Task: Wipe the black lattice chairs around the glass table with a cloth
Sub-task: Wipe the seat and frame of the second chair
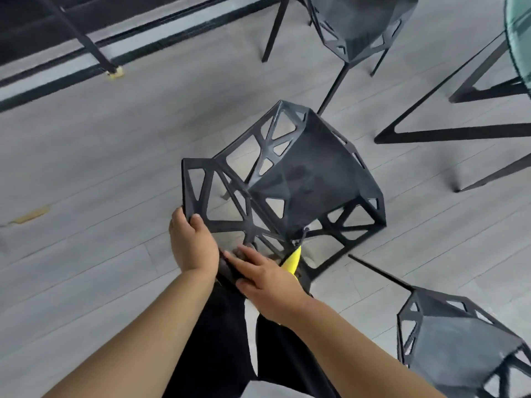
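Gripping a back corner of the black lattice chair, my left hand curls over its edge. My right hand, fingers straight, presses a dark cloth flat against the backrest.

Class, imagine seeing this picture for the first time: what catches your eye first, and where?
The black lattice chair in the middle stands out. The left hand grips its back corner while the right hand lies flat lower on the frame, beside a yellow thing. A glass table edges in at top right.

Pale grey plank floor
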{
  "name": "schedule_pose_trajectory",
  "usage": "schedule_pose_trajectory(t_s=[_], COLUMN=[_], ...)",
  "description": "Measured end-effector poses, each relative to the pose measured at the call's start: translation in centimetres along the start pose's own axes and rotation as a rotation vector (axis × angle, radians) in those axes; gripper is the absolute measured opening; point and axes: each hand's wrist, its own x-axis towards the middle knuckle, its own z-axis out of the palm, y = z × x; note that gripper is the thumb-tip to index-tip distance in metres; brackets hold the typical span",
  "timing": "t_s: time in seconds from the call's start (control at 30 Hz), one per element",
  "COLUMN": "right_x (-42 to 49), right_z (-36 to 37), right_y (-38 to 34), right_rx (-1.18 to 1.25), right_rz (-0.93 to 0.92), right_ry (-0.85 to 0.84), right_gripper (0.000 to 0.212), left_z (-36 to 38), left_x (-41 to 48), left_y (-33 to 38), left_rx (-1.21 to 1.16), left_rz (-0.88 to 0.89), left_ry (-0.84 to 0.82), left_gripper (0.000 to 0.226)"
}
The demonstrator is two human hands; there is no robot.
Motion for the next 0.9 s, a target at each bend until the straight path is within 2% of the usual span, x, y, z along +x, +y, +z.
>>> schedule_pose_trajectory(t_s=[0.13,0.23,0.4,0.53,0.63,0.73,0.9], right_x=[-3.1,-4.3,-4.7,-3.8,-2.6,-1.1,4.8], right_z=[0.5,0.7,-0.2,-0.4,0.4,0.5,0.9], right_y=[4.7,8.1,12.7,14.1,14.7,14.9,14.9], right_rx=[-0.062,-0.059,-0.116,0.073,0.058,0.143,-0.039], right_rz=[-0.103,-0.113,-0.085,0.191,0.259,0.353,0.404], right_ry=[0.050,0.116,0.186,0.171,0.093,0.009,0.017], right_gripper=[0.050,0.049,0.058,0.071,0.062,0.052,0.034], left_z=[0.4,0.7,1.3,1.6,1.7,1.9,1.9], left_x=[-0.1,-0.3,-0.5,-0.2,0.1,0.3,0.6], left_y=[0.3,0.7,0.4,-0.1,-0.4,-0.7,-0.9], left_rx=[0.164,0.296,0.536,0.731,0.841,0.893,0.859], left_rz=[0.051,0.105,0.267,0.385,0.423,0.475,0.465], left_ry=[0.079,0.119,0.110,0.091,0.076,0.057,0.068], left_gripper=[0.036,0.037,0.056,0.064,0.061,0.059,0.053])
